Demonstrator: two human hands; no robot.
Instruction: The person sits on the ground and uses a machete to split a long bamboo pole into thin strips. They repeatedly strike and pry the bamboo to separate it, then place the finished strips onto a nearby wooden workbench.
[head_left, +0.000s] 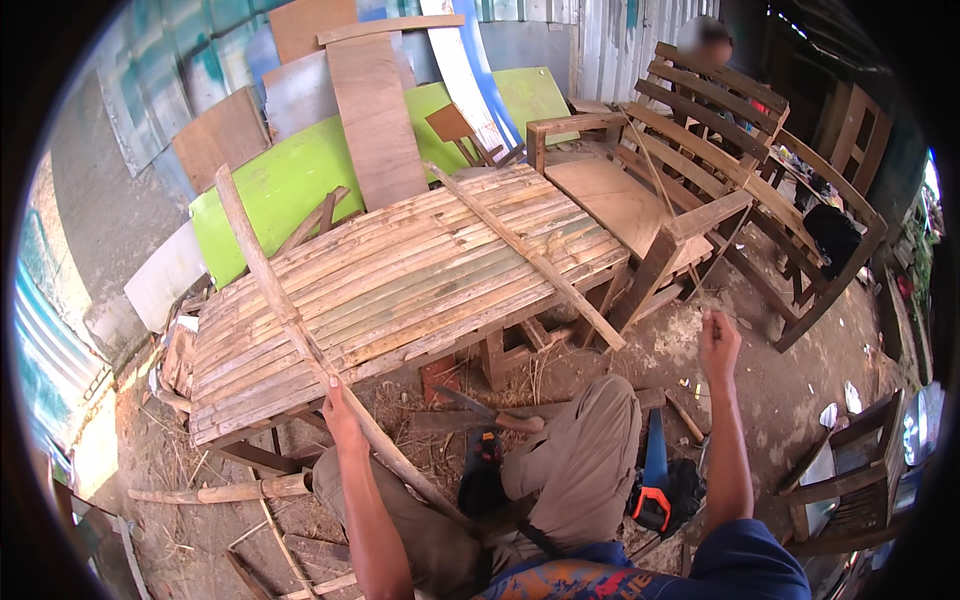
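My left hand point(343, 418) is closed around a long bamboo strip point(262, 270). The strip slants from my lap up across the left part of a bamboo-slat bench point(400, 270). My right hand point(718, 345) is raised to the right of the bench, fingers curled together; a small dark bit seems to show there, too small to name. A second bamboo strip point(530, 255) lies across the bench's right half, its near end jutting past the front edge. By my feet, a large knife point(500, 415) with a wooden handle rests on a wooden board.
A handsaw point(653, 490) with an orange-and-black handle stands beside my right leg. Wooden slatted benches point(700, 215) fill the right rear, with a person point(712, 50) behind them. Green panels point(300, 185) and a plywood sheet point(378, 120) lean at the back. A bamboo pole point(220, 493) lies left.
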